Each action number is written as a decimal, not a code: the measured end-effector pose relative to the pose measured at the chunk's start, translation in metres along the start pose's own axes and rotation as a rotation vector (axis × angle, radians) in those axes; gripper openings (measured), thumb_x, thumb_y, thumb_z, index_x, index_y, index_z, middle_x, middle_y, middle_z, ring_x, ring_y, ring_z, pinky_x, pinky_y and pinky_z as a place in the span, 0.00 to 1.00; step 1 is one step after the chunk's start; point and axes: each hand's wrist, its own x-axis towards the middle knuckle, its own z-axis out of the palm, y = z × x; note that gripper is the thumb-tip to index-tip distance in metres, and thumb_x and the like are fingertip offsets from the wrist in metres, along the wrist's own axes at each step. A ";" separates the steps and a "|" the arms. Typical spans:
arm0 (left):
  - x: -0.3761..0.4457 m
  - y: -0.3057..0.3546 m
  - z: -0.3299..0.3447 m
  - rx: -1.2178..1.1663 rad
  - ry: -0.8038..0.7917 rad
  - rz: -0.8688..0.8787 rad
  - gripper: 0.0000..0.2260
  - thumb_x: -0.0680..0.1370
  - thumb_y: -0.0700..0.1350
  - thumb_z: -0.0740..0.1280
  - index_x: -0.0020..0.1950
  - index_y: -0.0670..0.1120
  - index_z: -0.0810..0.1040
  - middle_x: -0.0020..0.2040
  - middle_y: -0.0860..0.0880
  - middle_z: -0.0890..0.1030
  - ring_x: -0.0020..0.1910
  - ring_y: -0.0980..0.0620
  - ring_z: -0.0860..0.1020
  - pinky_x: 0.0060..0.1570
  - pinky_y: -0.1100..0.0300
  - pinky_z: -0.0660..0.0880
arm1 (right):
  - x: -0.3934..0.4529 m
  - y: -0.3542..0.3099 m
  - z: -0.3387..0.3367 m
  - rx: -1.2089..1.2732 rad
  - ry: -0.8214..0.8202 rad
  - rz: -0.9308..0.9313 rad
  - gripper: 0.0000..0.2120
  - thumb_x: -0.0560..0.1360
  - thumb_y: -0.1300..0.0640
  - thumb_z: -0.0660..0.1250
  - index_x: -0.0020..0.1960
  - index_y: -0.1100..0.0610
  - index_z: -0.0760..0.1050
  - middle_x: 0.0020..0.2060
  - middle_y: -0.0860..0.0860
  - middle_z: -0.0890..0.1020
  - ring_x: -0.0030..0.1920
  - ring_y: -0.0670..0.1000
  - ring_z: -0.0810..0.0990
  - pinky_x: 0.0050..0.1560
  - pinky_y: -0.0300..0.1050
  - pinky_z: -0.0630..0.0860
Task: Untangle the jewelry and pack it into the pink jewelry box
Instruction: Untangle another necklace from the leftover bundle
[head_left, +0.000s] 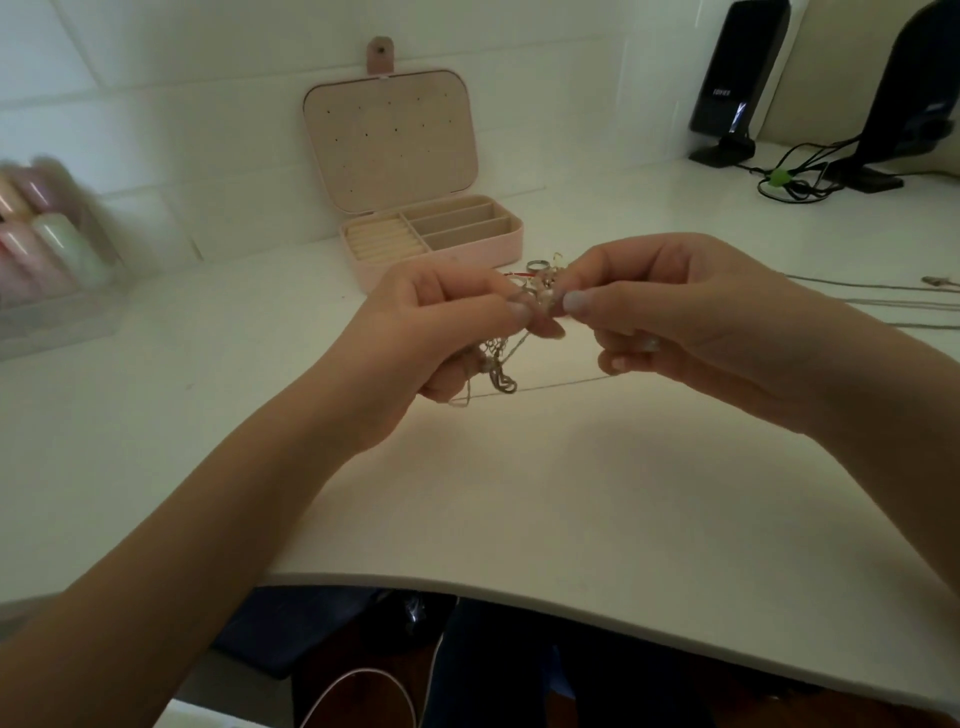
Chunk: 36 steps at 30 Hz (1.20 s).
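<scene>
White desk (571, 493), white tiled wall (182, 104), dim light

— What are you wearing on your arms?

— Nothing; both forearms are bare to the frame's edge, no sleeves, no watch, no bracelet that I can see.

— And your nails?

— Pale polish on my right hand (691, 317), fairly long. My left hand (441, 332) shows a similar pale nail. Below the counter edge, dark trousers.

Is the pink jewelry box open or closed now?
Open: the pink jewelry box has its lid standing upright, and its compartments look empty.
</scene>
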 end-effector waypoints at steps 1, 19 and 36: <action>0.000 0.000 0.000 -0.005 -0.006 -0.003 0.09 0.68 0.40 0.66 0.32 0.49 0.84 0.34 0.51 0.83 0.19 0.60 0.59 0.23 0.68 0.52 | 0.000 0.000 0.000 -0.010 0.003 -0.005 0.05 0.63 0.54 0.70 0.38 0.54 0.81 0.25 0.47 0.68 0.27 0.44 0.64 0.32 0.35 0.70; 0.003 -0.002 -0.001 0.057 0.061 -0.019 0.03 0.66 0.44 0.71 0.32 0.49 0.81 0.24 0.47 0.62 0.19 0.57 0.56 0.23 0.69 0.54 | 0.000 -0.001 -0.004 -0.276 0.101 -0.097 0.04 0.66 0.56 0.74 0.40 0.54 0.83 0.32 0.63 0.74 0.34 0.50 0.74 0.37 0.33 0.76; 0.002 0.000 0.001 0.064 0.046 -0.048 0.05 0.68 0.44 0.68 0.31 0.51 0.78 0.22 0.54 0.66 0.20 0.58 0.57 0.24 0.66 0.50 | 0.000 0.003 0.003 -0.449 0.167 -0.180 0.02 0.69 0.54 0.72 0.42 0.50 0.82 0.34 0.47 0.84 0.35 0.45 0.82 0.41 0.34 0.78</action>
